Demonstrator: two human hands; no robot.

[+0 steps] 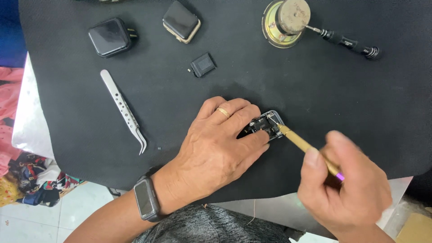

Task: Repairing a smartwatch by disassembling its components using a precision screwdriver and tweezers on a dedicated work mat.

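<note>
- The left hand (pixel 216 144) presses down on a small open grey metal watch case (pixel 266 125) on the black mat (pixel 315 99), fingers curled over it.
- The right hand (pixel 346 184) is closed around a thin gold-coloured tool (pixel 302 143); its tip touches the inside of the case.
- Silver metal tweezers (pixel 123 110) lie well apart on the left.
- A small black square part (pixel 203 65) sits near the top.

Place: small electronics repair bench, looking like a watch-repair workshop | Evidence: black mat (pixel 315 103) covering the surface; steel tweezers (pixel 123 110) lying out; precision screwdriver (pixel 348 44) sitting by a round magnet (pixel 285 20); smartwatch bodies (pixel 110 37) and a loose small part (pixel 203 65) waiting; opened watch case (pixel 266 124) showing its insides
</note>
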